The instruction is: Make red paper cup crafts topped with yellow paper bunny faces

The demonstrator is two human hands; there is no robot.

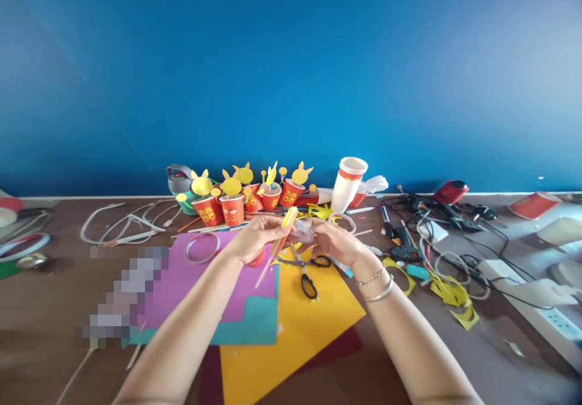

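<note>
My left hand [266,235] pinches thin sticks [278,246], one with a yellow tip, above the coloured paper. My right hand [334,241] is closed on a clear roll of tape [304,230], which sits between the two hands. Below them, black-handled scissors [307,271] lie on a yellow sheet [291,332]. A purple sheet [175,284] and a teal sheet [259,320] spread to the left. Part of a red cup [257,258] shows beneath my left hand.
Several red cups [233,211] with yellow paper figures stand by the blue wall. A white cup stack [348,185] is right of them. Glue guns [404,244], cables and a power strip [541,308] lie at the right. A tape ring [202,248] rests on the purple sheet.
</note>
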